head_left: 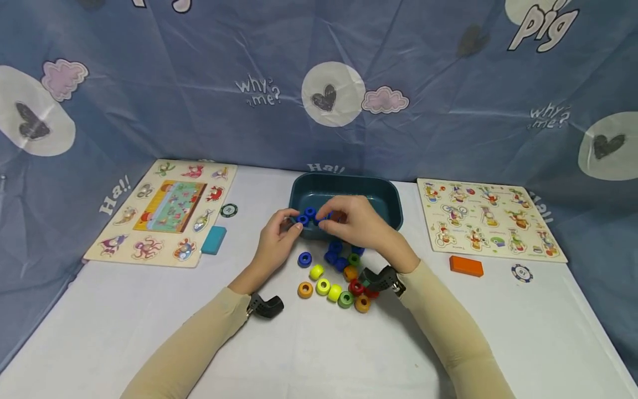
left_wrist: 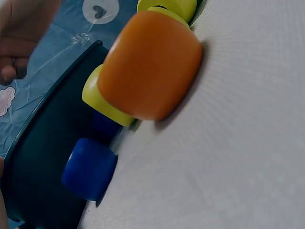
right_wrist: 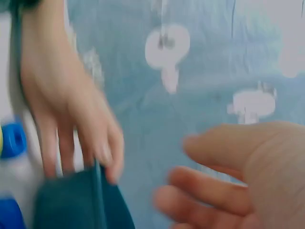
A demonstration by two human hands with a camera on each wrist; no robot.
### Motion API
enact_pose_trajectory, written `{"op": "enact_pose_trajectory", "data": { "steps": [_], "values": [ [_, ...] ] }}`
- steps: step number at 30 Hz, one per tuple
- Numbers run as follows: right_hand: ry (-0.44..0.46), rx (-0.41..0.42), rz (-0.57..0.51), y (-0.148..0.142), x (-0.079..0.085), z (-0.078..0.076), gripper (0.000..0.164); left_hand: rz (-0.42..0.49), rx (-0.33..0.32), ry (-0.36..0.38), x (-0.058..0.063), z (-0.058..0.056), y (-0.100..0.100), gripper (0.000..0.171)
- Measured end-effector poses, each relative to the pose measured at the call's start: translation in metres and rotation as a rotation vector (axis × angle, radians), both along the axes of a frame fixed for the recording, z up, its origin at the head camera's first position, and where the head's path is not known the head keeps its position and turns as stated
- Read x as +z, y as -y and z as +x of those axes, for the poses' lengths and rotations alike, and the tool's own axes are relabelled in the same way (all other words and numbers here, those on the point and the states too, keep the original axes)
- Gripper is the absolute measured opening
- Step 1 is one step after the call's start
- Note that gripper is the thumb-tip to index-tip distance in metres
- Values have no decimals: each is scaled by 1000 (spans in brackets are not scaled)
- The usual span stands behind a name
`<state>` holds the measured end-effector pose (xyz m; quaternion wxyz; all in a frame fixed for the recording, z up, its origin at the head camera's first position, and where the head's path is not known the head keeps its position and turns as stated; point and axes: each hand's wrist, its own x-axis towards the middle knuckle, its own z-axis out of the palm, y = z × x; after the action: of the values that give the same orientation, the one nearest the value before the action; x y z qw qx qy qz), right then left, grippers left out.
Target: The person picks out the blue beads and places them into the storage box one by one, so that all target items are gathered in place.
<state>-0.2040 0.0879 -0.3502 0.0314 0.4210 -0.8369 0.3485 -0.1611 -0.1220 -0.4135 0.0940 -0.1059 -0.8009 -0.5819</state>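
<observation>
1. Here's the left hand [head_left: 276, 239] at the near-left corner of the deep teal, rounded rectangular tray [head_left: 344, 185], and the right-wrist view has it: fingers gripping the tray's rim.
2. Over comes the right hand [head_left: 356, 221], above the tray's near side, fingers bent, fingertips right by the blue beads; whether one is pinched there, I cannot tell.
3. And the round, glossy blue beads [head_left: 310, 213]: a few cluster between the two hands, at that near-left corner of the tray.
4. More blue ones sit on the white tabletop [head_left: 309, 354], just in front of the tray, one of them [head_left: 304, 259] apart at the left.
5. Nearer the person, what a colourful bunch: yellow beads [head_left: 323, 286], green beads [head_left: 346, 299], orange beads [head_left: 305, 290] and red beads [head_left: 356, 286], some touching, partly under the right wrist's black camera [head_left: 381, 279].
6. Out on the left, a wooden sea-creature puzzle board [head_left: 214, 213], a turquoise block [head_left: 214, 240] touching its edge and a dark round chip [head_left: 229, 210] beside it.
7. Over right, a wooden character puzzle board [head_left: 471, 208], an orange block [head_left: 466, 266] and a pale-and-dark round chip [head_left: 521, 272].
</observation>
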Motion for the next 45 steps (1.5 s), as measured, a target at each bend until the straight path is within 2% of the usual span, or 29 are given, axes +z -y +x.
{"op": "enact_pose_trajectory", "data": {
  "steps": [2,5,9,17,30,35,38,41,45],
  "values": [
    [29,97,83,10,0,9,10,-4,2,-7,0,-1,0,34],
    [62,170,249,23,-11,16,11,-9,6,-6,0,-1,1,34],
    [27,153,370,35,-27,21,14,-22,6,-8,0,-1,0,33],
    [-2,44,401,44,-45,25,13,-44,19,-34,1,-2,0,32],
    [-18,31,361,46,-52,26,12,-49,28,-15,1,0,0,31],
    [-23,23,368,46,-49,26,11,-54,26,-14,1,0,1,31],
    [-38,29,342,42,-40,27,10,-52,22,-11,2,0,0,32],
    [-56,22,278,34,-21,27,9,-45,16,-7,2,1,-1,32],
    [-50,-59,168,17,7,18,10,-25,9,6,2,2,-1,32]
  ]
}}
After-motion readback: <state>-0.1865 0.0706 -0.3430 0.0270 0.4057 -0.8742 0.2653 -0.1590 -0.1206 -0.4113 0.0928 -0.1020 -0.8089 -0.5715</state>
